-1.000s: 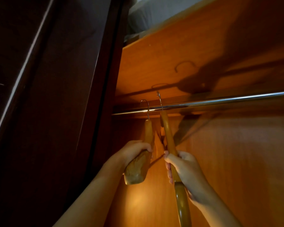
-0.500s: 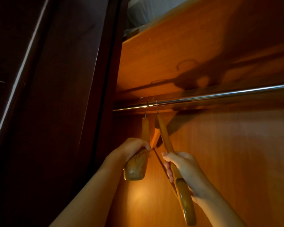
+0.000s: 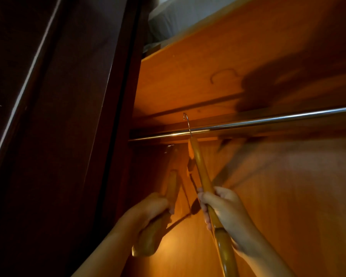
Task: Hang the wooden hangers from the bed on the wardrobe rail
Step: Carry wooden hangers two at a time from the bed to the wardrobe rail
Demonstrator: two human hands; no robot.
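The chrome wardrobe rail (image 3: 268,119) runs across the orange wooden interior. My right hand (image 3: 226,208) grips a wooden hanger (image 3: 201,170) by its arm, and its metal hook (image 3: 187,123) reaches up past the rail. A second wooden hanger (image 3: 158,226) is held in my left hand (image 3: 148,208), lower and to the left. That hanger is blurred, and its hook (image 3: 169,147) sits below the rail, off it.
The dark wardrobe frame and door (image 3: 112,116) stand close on the left. An orange shelf panel (image 3: 218,62) lies above the rail, with pale bedding (image 3: 178,15) on top. The rail stretches bare to the right.
My left hand has pulled its hanger down, so its hook has dropped below the rail. The right hanger's hook has risen higher above the rail.
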